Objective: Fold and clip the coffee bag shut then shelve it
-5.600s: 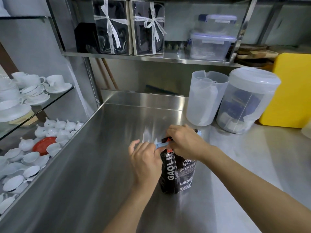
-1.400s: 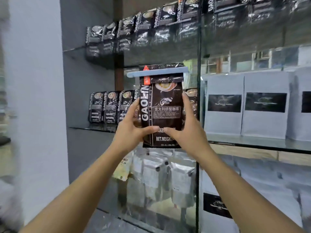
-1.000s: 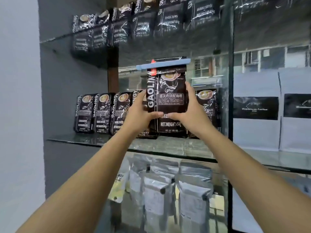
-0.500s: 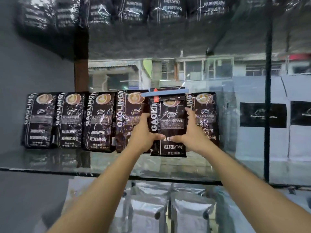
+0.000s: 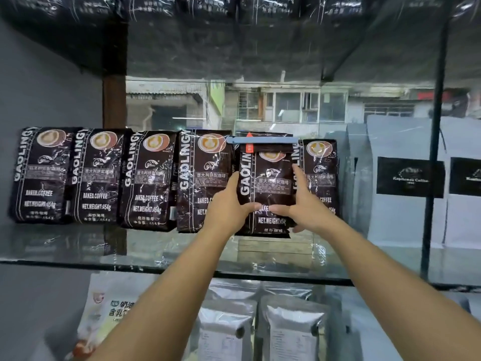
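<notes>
The coffee bag [image 5: 265,188] stands upright, long axis vertical, printed face toward the camera, its folded top pinched under a blue clip [image 5: 261,140] that lies level across it. Its base sits at the glass shelf [image 5: 78,246], in the gap between two bags of a row of like black bags [image 5: 145,178] — whether it rests fully on the glass cannot be told. The left hand [image 5: 229,204] has its grip closed on the bag's left edge, thumb across the front; the right hand [image 5: 304,204] grips the right edge the same way. Right of the row stand pale grey pouches [image 5: 406,183] with black labels. Below the shelf stand silver pouches [image 5: 289,332]. Behind the glass, a street with buildings [image 5: 286,105] shows.
</notes>
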Motion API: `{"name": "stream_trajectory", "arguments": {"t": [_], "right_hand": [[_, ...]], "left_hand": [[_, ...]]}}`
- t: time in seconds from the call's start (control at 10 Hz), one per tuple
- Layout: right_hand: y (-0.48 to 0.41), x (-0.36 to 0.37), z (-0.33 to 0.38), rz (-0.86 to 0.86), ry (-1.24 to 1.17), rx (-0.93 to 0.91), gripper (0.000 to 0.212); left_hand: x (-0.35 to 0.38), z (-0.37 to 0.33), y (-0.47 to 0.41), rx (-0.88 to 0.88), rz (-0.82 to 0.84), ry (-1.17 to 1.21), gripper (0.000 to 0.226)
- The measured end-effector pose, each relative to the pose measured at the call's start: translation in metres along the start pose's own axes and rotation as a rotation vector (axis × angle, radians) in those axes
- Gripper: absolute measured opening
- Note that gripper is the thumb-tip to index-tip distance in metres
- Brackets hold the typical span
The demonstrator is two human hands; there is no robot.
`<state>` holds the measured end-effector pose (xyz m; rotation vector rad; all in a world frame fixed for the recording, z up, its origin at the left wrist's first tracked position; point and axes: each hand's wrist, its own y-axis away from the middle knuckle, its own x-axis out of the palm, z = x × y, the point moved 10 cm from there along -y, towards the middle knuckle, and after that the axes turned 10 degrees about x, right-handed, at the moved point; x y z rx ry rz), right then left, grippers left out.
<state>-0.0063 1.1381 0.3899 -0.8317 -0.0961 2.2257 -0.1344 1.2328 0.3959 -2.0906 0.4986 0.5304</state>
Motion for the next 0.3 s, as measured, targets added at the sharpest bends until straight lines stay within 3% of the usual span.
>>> {"name": "stream_trajectory", "arguments": {"t": [0.2, 0.3], "right_hand": [[0.029, -0.011, 0.012, -0.18, 0.312, -0.036, 0.095], [0.051, -0.028, 0.019, -0.265, 0.308, -0.084, 0.084]], "left_hand": [[-0.006, -0.005, 0.023, -0.01, 0.032, -0.092, 0.078], [-0.024, -0.018, 0.039, 0.023, -0.028, -0.135, 0.071]]}}
